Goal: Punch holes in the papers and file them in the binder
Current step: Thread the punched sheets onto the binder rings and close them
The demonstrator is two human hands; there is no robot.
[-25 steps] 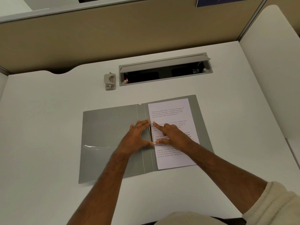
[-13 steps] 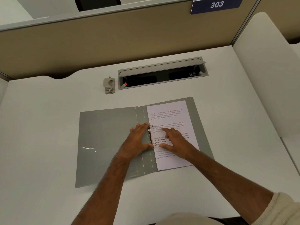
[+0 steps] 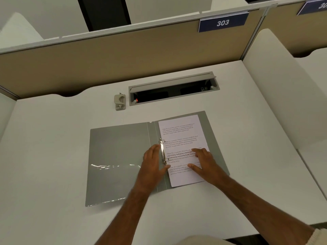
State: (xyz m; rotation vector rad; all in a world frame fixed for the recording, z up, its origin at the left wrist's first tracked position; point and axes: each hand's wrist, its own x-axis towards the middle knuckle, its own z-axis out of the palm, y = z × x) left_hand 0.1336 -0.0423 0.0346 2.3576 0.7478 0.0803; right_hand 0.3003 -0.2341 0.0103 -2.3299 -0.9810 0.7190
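A grey binder [image 3: 120, 152] lies open flat on the white desk. A printed paper [image 3: 182, 137] sits on its right half, threaded on the two metal rings [image 3: 162, 151] at the spine. My left hand [image 3: 152, 163] rests flat on the binder just left of the rings, thumb touching the lower ring. My right hand [image 3: 203, 161] lies flat on the paper, fingers spread, a little right of the rings. A small beige hole punch [image 3: 120, 101] stands behind the binder, apart from both hands.
An open grey cable tray [image 3: 174, 89] is set into the desk behind the binder. A tan partition with a blue "303" sign [image 3: 223, 23] closes the back. A white side panel [image 3: 276, 85] stands at the right. A clear plastic pocket [image 3: 113, 174] covers the binder's left cover.
My right hand slid rightward off the rings onto the middle of the paper. My left hand stays by the rings. The camera tilted up, showing more of the partition.
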